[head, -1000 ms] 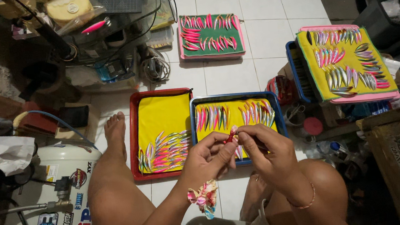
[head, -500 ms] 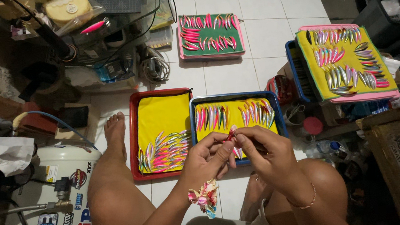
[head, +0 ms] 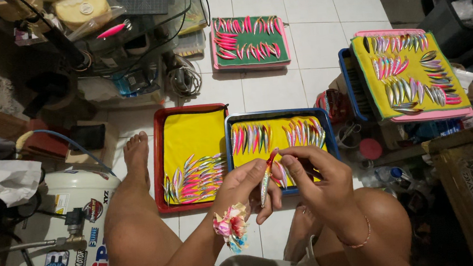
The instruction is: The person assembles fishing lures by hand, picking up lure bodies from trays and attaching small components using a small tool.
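Little has shifted since the earlier frame — both hands stay raised over the blue tray (head: 230, 150) of lures. Left hand (head: 247, 186) pinches a slim fishing lure (head: 265, 183) upright; right hand (head: 314, 172) — fingertips closed on its top end.

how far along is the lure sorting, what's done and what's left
Looks done: rows of lures fill the green tray and the yellow-lined tray on the right. In hand: the left hand and right hand pinch one slim lure above the blue tray, which holds two short rows. Left: the loose pile of lures in the red tray, whose upper half is bare.
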